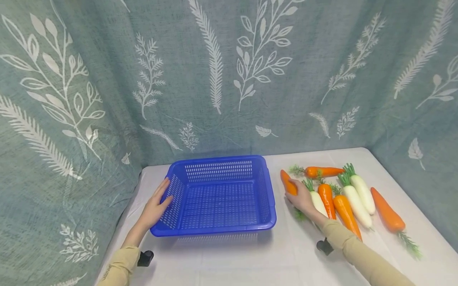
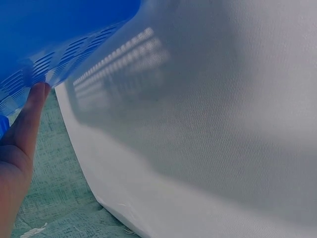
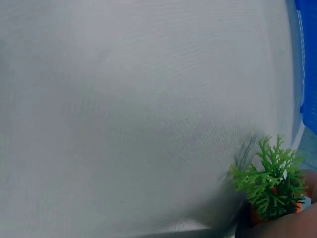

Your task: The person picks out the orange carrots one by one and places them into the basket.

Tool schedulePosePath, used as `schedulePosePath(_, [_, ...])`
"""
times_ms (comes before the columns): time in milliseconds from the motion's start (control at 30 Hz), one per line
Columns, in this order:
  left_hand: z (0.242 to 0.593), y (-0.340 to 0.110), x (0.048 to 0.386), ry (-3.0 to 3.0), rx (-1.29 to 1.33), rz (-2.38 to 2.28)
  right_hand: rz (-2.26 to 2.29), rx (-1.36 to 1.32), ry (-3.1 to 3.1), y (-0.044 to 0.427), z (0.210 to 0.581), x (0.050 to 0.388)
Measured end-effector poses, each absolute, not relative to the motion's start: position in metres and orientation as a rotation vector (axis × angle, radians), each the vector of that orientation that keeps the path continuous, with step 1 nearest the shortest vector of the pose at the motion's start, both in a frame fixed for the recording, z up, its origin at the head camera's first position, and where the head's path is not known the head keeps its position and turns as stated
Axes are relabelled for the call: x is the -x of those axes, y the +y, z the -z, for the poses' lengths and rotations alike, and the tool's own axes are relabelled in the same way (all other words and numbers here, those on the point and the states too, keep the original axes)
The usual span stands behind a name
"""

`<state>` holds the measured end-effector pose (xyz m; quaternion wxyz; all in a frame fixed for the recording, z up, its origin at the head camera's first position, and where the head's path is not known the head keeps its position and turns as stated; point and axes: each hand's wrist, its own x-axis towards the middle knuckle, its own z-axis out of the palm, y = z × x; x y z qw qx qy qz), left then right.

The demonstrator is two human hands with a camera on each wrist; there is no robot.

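In the head view, my left hand (image 1: 154, 208) rests against the left side of a blue plastic basket (image 1: 270, 190), its fingers mostly straight. The left wrist view shows a straight digit touching the slotted basket wall (image 2: 74, 54). To the right of the basket, my right hand (image 1: 302, 197) grips an orange carrot (image 1: 288, 182) around its middle, the bare tip pointing away from me. The carrot's green leaves (image 3: 272, 183) stick out beside the hand in the right wrist view. A white radish (image 1: 318, 203) lies just right of this hand, partly hidden.
Several carrots (image 1: 345, 212) and white radishes (image 1: 358, 206) with green tops lie on the right part of the white table (image 1: 250, 266). One larger carrot (image 1: 388, 210) lies apart near the right edge. A patterned green curtain (image 1: 222, 135) hangs behind and at both sides.
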<state>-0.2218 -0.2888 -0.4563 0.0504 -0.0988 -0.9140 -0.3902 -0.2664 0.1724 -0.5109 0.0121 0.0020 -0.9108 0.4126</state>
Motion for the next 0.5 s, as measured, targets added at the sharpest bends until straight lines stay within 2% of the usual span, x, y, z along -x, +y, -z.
schedulePosePath(500, [0.4559,-0.2891,0.2214,-2.774,0.288,1.237,-1.335,0.042,-2.819,0.1686,0.5184,0.2661])
